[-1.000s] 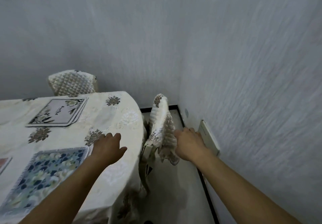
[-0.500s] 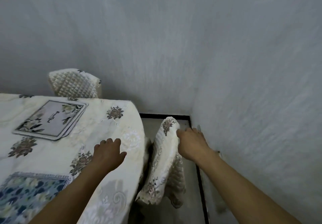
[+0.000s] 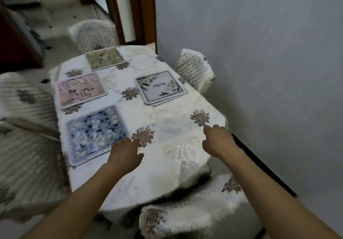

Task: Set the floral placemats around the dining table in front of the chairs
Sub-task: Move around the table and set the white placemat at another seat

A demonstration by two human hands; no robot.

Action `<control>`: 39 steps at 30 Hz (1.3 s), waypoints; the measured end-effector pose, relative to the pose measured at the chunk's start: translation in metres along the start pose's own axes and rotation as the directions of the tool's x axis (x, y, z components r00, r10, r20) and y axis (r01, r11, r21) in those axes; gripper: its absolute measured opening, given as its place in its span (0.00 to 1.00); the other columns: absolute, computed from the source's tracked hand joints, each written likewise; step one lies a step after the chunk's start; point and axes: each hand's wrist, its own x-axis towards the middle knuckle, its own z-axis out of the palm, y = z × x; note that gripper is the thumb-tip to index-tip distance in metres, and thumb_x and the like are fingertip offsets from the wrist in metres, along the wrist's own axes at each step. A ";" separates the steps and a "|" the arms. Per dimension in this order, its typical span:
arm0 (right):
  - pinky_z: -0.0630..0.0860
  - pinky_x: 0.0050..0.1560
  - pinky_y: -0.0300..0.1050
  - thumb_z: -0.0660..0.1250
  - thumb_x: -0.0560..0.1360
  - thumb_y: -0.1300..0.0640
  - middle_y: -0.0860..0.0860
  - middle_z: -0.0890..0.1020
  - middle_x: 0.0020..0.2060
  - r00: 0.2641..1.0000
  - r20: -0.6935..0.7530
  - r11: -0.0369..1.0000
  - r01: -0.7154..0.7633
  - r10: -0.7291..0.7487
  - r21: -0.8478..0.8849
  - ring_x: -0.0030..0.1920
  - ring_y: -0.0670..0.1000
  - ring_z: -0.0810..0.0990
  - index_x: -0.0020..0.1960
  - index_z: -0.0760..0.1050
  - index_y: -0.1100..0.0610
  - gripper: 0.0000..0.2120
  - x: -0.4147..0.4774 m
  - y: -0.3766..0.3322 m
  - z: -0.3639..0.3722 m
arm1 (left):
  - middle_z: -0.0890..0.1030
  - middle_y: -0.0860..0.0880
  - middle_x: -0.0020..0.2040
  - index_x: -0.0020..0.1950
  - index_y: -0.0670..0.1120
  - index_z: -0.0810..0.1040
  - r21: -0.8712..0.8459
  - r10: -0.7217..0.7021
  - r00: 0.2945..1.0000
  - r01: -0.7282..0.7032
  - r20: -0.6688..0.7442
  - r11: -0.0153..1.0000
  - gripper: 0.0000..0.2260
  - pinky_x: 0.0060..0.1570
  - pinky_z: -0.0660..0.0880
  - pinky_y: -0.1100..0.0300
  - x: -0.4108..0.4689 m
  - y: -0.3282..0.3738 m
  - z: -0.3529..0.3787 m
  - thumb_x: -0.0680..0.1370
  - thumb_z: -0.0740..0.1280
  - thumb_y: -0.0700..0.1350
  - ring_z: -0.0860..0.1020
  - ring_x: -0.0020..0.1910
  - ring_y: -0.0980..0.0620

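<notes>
Four placemat spots are filled: the blue floral placemat (image 3: 95, 133), the pink one (image 3: 80, 89), the green one (image 3: 104, 58), and a grey-white stack (image 3: 161, 87) of seemingly several mats by the wall-side chair (image 3: 194, 69). Both the left hand (image 3: 124, 153) and right hand (image 3: 218, 140) hover empty, fingers loosely spread, over the tablecloth (image 3: 172, 155). The near chair (image 3: 194, 211) has no mat, so the next move is probably lifting one off the stack and laying it there
</notes>
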 end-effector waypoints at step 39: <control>0.67 0.59 0.54 0.62 0.69 0.58 0.56 0.76 0.59 0.855 0.090 0.854 0.517 -0.511 -0.059 0.61 0.60 0.72 0.61 0.72 0.53 0.19 0.163 0.138 0.010 | 0.76 0.45 0.58 0.62 0.48 0.72 -0.163 -0.474 0.879 0.461 -0.054 0.872 0.19 0.58 0.68 0.48 0.051 0.205 0.013 0.77 0.63 0.58 0.72 0.60 0.42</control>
